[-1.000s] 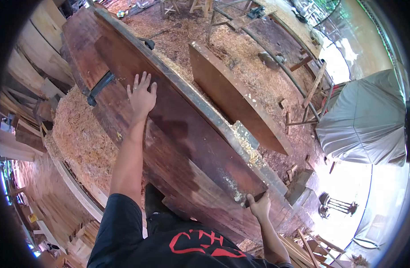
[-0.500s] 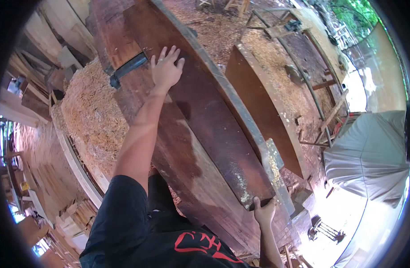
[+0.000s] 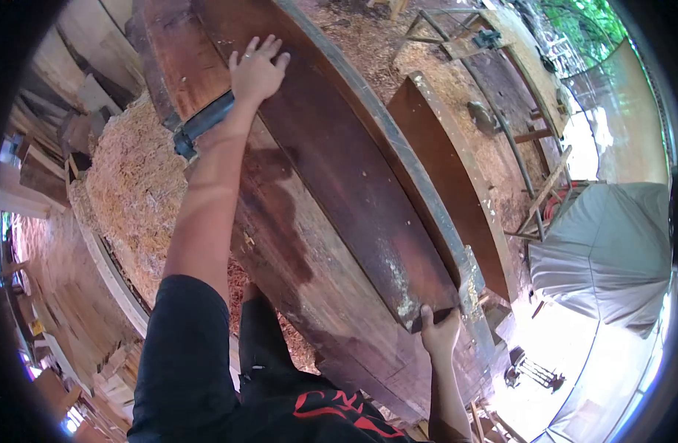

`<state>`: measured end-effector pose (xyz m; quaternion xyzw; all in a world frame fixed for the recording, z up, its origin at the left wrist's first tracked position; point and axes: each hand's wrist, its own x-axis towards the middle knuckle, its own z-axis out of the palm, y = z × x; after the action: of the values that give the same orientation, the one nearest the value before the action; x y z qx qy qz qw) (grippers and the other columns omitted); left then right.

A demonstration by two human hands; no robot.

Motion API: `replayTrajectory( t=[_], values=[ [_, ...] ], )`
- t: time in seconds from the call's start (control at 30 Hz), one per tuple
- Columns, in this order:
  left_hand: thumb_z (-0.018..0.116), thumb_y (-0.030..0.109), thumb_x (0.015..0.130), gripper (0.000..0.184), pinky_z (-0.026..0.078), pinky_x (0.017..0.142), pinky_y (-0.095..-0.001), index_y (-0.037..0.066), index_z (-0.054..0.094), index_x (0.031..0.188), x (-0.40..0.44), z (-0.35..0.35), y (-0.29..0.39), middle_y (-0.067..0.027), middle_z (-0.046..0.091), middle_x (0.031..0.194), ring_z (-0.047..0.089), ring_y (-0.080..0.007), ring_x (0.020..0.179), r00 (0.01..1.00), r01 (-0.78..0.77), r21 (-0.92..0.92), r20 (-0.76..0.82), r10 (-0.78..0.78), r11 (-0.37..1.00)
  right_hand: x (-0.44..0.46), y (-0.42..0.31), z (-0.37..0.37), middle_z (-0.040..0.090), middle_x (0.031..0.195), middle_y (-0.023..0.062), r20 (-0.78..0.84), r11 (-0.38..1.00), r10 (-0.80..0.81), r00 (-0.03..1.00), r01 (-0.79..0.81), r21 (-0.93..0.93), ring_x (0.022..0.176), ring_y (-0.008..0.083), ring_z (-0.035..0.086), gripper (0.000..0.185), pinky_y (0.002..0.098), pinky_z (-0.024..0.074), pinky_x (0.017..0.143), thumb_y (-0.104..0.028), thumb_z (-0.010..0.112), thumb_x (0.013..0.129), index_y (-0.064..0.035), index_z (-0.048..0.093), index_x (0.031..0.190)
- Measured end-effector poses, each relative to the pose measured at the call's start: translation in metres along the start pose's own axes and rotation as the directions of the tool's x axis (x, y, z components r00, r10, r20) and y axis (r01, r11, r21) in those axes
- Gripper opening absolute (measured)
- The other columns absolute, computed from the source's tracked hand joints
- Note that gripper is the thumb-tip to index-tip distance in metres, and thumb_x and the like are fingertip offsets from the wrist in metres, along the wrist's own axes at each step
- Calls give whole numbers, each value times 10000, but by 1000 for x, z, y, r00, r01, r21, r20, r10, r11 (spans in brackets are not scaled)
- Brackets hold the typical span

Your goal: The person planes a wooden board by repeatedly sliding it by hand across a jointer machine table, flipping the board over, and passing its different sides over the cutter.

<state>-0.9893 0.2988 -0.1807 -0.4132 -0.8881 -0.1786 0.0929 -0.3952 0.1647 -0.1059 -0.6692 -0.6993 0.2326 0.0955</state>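
A long dark brown wooden board (image 3: pixel 353 192) lies flat along a wooden work table (image 3: pixel 302 244), beside an upright fence plank (image 3: pixel 398 159). My left hand (image 3: pixel 256 72) rests on the board's far part, palm down with fingers spread. At the near end, my right hand (image 3: pixel 440 332) grips the board, thumb on top; its other fingers are mostly hidden. A dark metal cylinder (image 3: pixel 207 117) is set across the table beneath my left forearm, which covers its right end.
Wood shavings (image 3: pixel 136 173) are heaped left of the table. Another upright brown panel (image 3: pixel 449 177) stands right of the fence. Farther right are a wooden frame bench (image 3: pixel 494 81) and a grey-covered object (image 3: pixel 601 255). Stacked planks (image 3: pixel 95 44) lean at upper left.
My left hand has moved farther forward, past the metal cylinder. My right hand and the board's near end have shifted slightly forward along the fence. The view has also shifted a little.
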Motion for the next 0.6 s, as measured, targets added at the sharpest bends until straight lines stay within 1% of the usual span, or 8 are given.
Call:
replayTrajectory(
  t=[0.13, 0.17, 0.23, 0.3, 0.33, 0.37, 0.43, 0.6],
  values=[
    [504, 455, 1005, 493, 253, 1217, -537, 213, 608, 1422, 8, 4, -9, 34, 511, 1546, 408, -216, 1468, 999, -25, -20, -40, 24, 999, 4, -17, -1, 684, 980, 325, 24, 989, 139, 990, -138, -44, 967, 498, 671, 733, 527, 525, 858, -474, 848, 771, 107, 558, 1112],
    [509, 387, 1000, 463, 321, 1180, -539, 164, 630, 1388, 3, 5, -9, -28, 545, 1513, 464, -285, 1419, 992, -95, -32, -89, 92, 995, 5, -17, -4, 664, 1055, 332, 53, 978, 180, 982, -174, -112, 1029, 487, 651, 742, 527, 504, 906, -500, 836, 773, 101, 562, 1110],
    [515, 286, 974, 399, 397, 1104, -548, 96, 680, 1284, -33, -14, 21, -114, 616, 1404, 533, -365, 1318, 974, -154, -30, -171, 146, 988, 3, -14, -9, 637, 1125, 326, -56, 975, 49, 997, -59, -213, 1084, 475, 623, 725, 518, 484, 945, -504, 819, 787, 88, 566, 1122],
    [527, 200, 929, 335, 435, 1013, -582, 57, 695, 1181, -87, -38, 64, -156, 660, 1234, 570, -397, 1214, 997, -80, -173, -5, 80, 982, 1, -13, -14, 593, 1238, 275, -72, 935, -174, 982, 142, -324, 1163, 435, 577, 615, 504, 458, 991, -437, 789, 819, 55, 603, 1139],
    [522, 220, 942, 379, 411, 1055, -579, 65, 674, 1253, -122, -44, 81, -146, 633, 1336, 528, -388, 1295, 962, -262, -115, -109, 250, 958, 8, -10, -15, 601, 1235, 261, -78, 882, -410, 909, 374, -285, 1165, 428, 580, 583, 507, 458, 994, -413, 786, 819, 51, 617, 1128],
    [512, 245, 957, 419, 369, 1120, -559, 77, 662, 1310, -145, -31, 94, -133, 583, 1441, 465, -372, 1386, 959, -282, -84, -55, 279, 956, 16, -5, -14, 609, 1233, 246, -94, 776, -615, 783, 580, -250, 1167, 422, 583, 550, 509, 458, 998, -389, 783, 818, 47, 630, 1118],
    [522, 341, 979, 472, 268, 1206, -528, 106, 643, 1370, -181, -43, 133, -85, 530, 1523, 395, -329, 1469, 989, -142, -206, 17, 148, 968, 35, 4, -12, 643, 1226, 216, -54, 486, -872, 487, 848, -211, 1205, 418, 591, 395, 524, 460, 1018, -274, 749, 816, 38, 672, 1045],
    [556, 405, 984, 474, 240, 1221, -526, 139, 655, 1364, -179, -50, 139, -41, 528, 1532, 396, -298, 1474, 993, -109, -176, 17, 114, 978, 64, -17, 0, 671, 1249, 224, -38, 370, -926, 375, 924, 97, 1229, 442, 612, 350, 541, 474, 1027, -201, 679, 826, 45, 691, 1075]
  ],
)
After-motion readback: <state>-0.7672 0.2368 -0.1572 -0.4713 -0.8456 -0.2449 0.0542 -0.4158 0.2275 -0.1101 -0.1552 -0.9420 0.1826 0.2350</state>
